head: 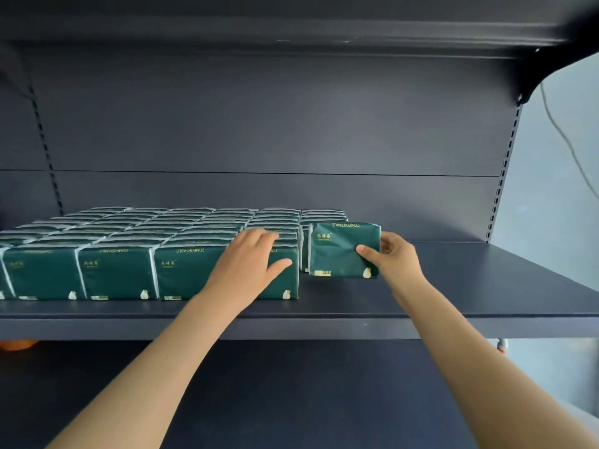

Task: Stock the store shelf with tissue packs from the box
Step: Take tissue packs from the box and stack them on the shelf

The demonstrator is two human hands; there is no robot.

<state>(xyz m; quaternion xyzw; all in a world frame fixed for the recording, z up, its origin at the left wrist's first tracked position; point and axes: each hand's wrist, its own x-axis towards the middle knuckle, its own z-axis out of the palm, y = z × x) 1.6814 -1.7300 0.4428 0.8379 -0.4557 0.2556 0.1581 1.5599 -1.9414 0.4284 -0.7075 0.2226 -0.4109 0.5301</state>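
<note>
Pinched in the right hand (393, 257): one dark green tissue pack (343, 249), upright on the shelf (453, 286). Thumb on the front face near the 3 o'clock edge, fingers (387, 243) curled behind. Stands at the front of a short, set-back column, just at 3 o'clock of the main block of tissue packs (146, 231), print upside down like the rest. Left hand (249, 257) released and flat, laid over the top of the front-row end pack (285, 277), thumb spread down its face. Steadies; grips nothing.

Judging by the creased film and puffed faces: light, soft, compressible, hardly fragile. Probably slick in its plastic wrap. Pinched on one edge alone, may swivel or sag. Better taken across both short sides, or backed with a palm, then slid rather than lifted. Needs little force. Could tip the neighbours if nudged hard.

Smooth, dark, flat metal shelf, running on past the pack toward 3 o'clock, with a straight front lip at 6 o'clock. Plain back panel (275, 124) at 12 o'clock, slotted upright (505, 170) at 2 o'clock, upper shelf (291, 30) overhead with generous headroom. Lower shelf (308, 400) at 6 o'clock. Pale wall with a hanging cable (564, 134) at 3 o'clock. Something orange (16, 344) under the shelf at 9 o'clock, not identifiable. No box in view.
</note>
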